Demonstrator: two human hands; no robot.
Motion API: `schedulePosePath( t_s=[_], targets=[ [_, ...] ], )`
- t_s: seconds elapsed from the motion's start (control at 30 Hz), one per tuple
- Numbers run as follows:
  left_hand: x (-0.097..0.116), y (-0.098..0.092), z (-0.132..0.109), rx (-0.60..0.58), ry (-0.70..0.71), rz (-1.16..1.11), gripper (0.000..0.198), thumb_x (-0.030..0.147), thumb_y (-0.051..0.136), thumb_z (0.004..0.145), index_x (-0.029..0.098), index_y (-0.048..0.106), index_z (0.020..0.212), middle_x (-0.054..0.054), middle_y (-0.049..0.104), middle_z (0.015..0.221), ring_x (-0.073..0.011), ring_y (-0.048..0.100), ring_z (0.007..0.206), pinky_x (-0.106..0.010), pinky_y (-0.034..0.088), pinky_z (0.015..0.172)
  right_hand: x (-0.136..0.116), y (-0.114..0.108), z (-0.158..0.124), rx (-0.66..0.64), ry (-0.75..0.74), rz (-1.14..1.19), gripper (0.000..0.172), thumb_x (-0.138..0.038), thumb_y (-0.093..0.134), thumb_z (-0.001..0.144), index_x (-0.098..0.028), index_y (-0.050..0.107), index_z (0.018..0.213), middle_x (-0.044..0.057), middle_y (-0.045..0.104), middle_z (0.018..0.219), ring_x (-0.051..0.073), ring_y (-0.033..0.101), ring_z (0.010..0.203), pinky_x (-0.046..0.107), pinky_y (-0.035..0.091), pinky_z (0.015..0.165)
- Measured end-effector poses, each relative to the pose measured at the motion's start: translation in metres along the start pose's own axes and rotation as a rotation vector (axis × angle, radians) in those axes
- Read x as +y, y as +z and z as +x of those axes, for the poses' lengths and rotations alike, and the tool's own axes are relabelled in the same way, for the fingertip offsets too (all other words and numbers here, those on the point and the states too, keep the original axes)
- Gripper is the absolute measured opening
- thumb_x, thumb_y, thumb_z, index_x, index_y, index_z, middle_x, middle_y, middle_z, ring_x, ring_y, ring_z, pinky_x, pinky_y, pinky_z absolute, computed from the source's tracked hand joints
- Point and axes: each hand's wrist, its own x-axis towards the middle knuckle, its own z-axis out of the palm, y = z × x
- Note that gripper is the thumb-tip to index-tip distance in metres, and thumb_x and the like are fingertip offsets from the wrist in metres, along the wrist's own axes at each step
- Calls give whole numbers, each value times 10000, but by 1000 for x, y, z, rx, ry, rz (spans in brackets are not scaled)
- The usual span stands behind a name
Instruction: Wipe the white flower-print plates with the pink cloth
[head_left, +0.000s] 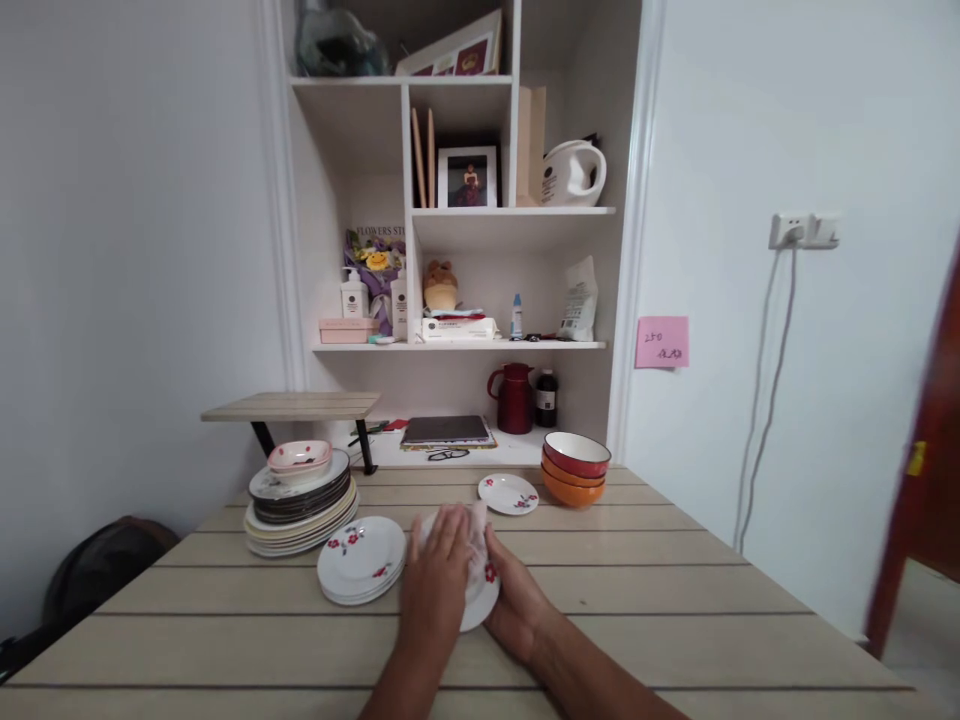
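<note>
A small white plate (482, 603) with red flowers is held over the table in front of me. My right hand (517, 597) grips its right edge, with the thumb at the rim. Across the plate's face lies my left hand (442, 560), its fingers pressing a crumpled white tissue (477, 540). Much of the plate and tissue is hidden beneath that hand. Close by on the left stands a short stack of matching flowered plates (362, 556). A single flowered plate (508, 494) rests farther back.
At the left, a tall stack of plates (300, 540) carries a pink-rimmed dish (300, 456) on top, beside a small raised shelf (292, 405). Stacked red and orange bowls (574, 487) stand at the back right. Glasses (448, 455) and a red jug (514, 398) are behind the table.
</note>
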Motion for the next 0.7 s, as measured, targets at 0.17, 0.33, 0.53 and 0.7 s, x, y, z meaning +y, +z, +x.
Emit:
schedulePosePath(
  t_s=[0.17, 0.33, 0.53, 0.7],
  targets=[
    [-4, -1, -1, 15, -62, 90, 472, 112, 429, 885, 189, 475, 1348, -101, 536, 1372, -227, 485, 1279, -494, 373, 1070, 5, -2, 4, 26, -52, 7, 438, -462, 482, 919, -139, 631, 1175, 88, 701, 1132, 192, 622, 1104, 334, 405, 1018],
    [17, 7, -8, -5, 202, -26, 457, 119, 448, 878, 185, 496, 1328, -54, 549, 1367, -180, 485, 1277, -378, 420, 1053, -16, -7, 1, 25, 27, 90, 538, -566, 443, 901, -107, 667, 1073, 119, 709, 1095, 211, 613, 1119, 358, 417, 1014],
    [-6, 2, 2, 0, -57, 85, 480, 128, 415, 898, 234, 450, 1365, -83, 507, 1402, -240, 449, 1309, -547, 365, 1067, -4, -3, 2, 58, -58, 50, 433, -473, 508, 902, -141, 648, 1143, 91, 713, 1102, 208, 630, 1091, 354, 429, 1002],
    [4, 11, -3, 10, 93, 92, 511, 117, 440, 876, 189, 426, 1382, -64, 459, 1445, -204, 423, 1327, -455, 369, 1092, -5, -2, 3, 16, -28, 111, 465, -487, 548, 880, -124, 641, 1156, 96, 702, 1126, 193, 633, 1079, 336, 409, 1026]
  ],
)
